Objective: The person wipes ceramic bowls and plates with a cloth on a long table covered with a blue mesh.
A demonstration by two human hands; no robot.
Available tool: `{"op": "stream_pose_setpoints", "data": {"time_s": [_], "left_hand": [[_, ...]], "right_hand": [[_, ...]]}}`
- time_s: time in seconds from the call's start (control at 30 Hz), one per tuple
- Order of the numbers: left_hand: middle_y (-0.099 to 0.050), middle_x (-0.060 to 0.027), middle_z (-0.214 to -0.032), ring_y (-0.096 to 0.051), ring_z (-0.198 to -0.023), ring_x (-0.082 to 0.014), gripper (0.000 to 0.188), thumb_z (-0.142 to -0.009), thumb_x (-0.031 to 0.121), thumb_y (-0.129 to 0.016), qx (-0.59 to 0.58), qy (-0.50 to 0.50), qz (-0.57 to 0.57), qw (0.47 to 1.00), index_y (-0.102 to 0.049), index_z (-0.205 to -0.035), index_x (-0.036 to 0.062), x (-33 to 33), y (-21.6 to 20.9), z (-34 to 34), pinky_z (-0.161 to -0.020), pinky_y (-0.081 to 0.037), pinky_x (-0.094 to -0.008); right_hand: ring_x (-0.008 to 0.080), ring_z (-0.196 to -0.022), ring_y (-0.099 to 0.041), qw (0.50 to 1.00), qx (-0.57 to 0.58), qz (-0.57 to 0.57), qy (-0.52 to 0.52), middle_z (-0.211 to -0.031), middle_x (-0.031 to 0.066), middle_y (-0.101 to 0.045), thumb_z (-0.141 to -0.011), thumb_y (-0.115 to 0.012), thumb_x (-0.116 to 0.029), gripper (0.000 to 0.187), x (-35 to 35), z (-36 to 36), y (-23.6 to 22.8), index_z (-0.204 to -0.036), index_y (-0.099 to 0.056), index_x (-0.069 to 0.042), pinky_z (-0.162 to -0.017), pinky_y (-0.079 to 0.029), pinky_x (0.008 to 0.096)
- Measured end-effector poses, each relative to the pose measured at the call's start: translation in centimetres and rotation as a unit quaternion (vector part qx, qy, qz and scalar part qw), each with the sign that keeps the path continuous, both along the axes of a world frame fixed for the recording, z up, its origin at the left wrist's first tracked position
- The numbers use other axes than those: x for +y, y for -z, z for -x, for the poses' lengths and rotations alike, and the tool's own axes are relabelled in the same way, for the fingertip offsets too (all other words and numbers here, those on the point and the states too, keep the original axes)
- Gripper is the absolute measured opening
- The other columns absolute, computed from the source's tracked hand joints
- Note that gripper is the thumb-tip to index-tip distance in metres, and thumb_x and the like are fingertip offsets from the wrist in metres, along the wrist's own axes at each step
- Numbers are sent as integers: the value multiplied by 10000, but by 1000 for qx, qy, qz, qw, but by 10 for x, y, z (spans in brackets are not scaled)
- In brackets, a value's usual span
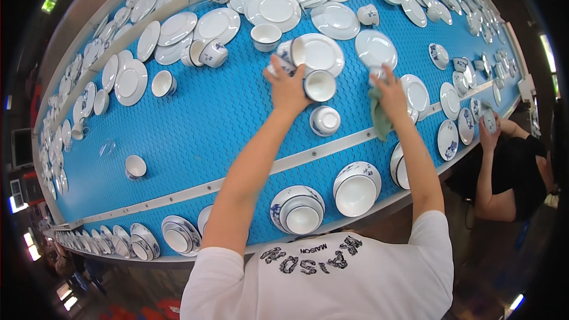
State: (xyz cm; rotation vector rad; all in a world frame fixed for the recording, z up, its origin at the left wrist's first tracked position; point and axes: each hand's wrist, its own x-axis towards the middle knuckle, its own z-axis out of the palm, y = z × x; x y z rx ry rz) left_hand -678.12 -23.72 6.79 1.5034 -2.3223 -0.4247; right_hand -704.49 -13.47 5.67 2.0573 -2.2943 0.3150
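Both my arms reach over the blue belt. My left hand (288, 90) is closed around a white cup (290, 53) with blue decoration, tilted beside a white plate (326, 53). Close to that hand stand a white bowl (320, 86) with a dark rim and another bowl (325, 121). My right hand (391, 96) is closed on a green cloth (380, 117), which hangs below the fingers. A small white piece at its fingertips is blurred, and I cannot tell its kind. Just beyond lies a white plate (376, 49).
A metal rail (314, 153) divides the blue belt (201, 124). Stacked bowls and plates (298, 210) line the near strip. Many more plates and cups (272, 10) stand along the far side. A co-worker (510, 160) at the right holds a blue-and-white piece (489, 120).
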Motion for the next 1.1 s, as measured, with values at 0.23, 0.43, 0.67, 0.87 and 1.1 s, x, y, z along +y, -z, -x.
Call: {"op": "stream_pose_setpoints", "data": {"time_s": [0.23, 0.43, 0.67, 0.87, 1.1], "left_hand": [[-356, -209, -1259, -556, -936, -370, 593, -601, 22, -721, 116, 61, -78, 988, -483, -1125, 165, -39, 25, 33, -804, -485, -409], [-496, -170, -1150, -507, -1018, -357, 587, -605, 90, -708, 328, 367, 133, 860, -493, -1152, 74, 43, -14, 43, -880, -418, -416], [-565, -190, -961, -590, -778, -322, 436, -744, 372, -608, 232, 198, -106, 946, -514, -1005, 35, 123, -85, 36, -666, -475, -396], [-562, -154, -808, -585, -660, -322, 423, -801, 404, -538, 396, -24, -500, 770, -497, -980, 23, 143, -92, 29, -597, -464, -422], [-559, -101, -891, -554, -708, -294, 434, -703, 425, -636, 236, 312, 77, 917, -555, -938, 69, 143, -84, 4, -600, -422, -379]], "right_hand": [[353, -1110, -441, 967, -152, 194, -57, -1323, 174, -354, -660, -624, 3, 520, -53, 47, -24, -1161, -531, -102, -877, -445, 357], [222, -1157, -443, 795, -602, 71, -19, -1298, 123, -397, -764, -656, -178, 624, 17, -57, -50, -1288, -341, -53, -881, -445, 355], [171, -949, -540, 644, -743, -158, 88, -1109, 71, -514, -812, -575, -203, 429, 83, -81, -23, -1188, -423, -66, -781, -453, 301], [157, -762, -536, 911, -362, -19, -198, -898, 88, -546, -649, -693, -136, 311, 71, -64, -87, -875, -505, -36, -633, -421, 285], [152, -880, -571, 540, -826, -149, 63, -1014, 29, -556, -827, -589, -231, 319, 122, -99, -63, -1090, -475, -90, -724, -494, 298]]}}
